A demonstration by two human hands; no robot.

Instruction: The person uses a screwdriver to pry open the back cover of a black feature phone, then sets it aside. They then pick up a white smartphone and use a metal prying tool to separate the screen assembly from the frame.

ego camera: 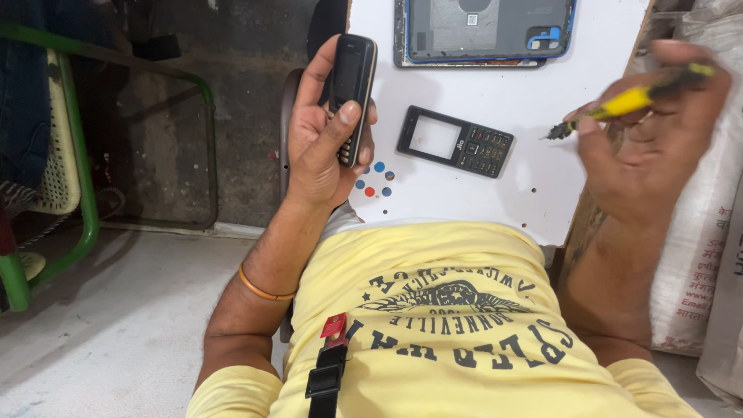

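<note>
Two white printed sacks rightward

Left hand at left edge of table, holding keypad phone upright, thumb on keypad. Right hand at right edge of table, holding brush, bristle tip pointing left above table. Phone front cover flat on table, between both hands, nearer to left one. Back cover of smartphone on far side of table, behind front cover. Chair far left on floor. Sacks right of table.
</note>
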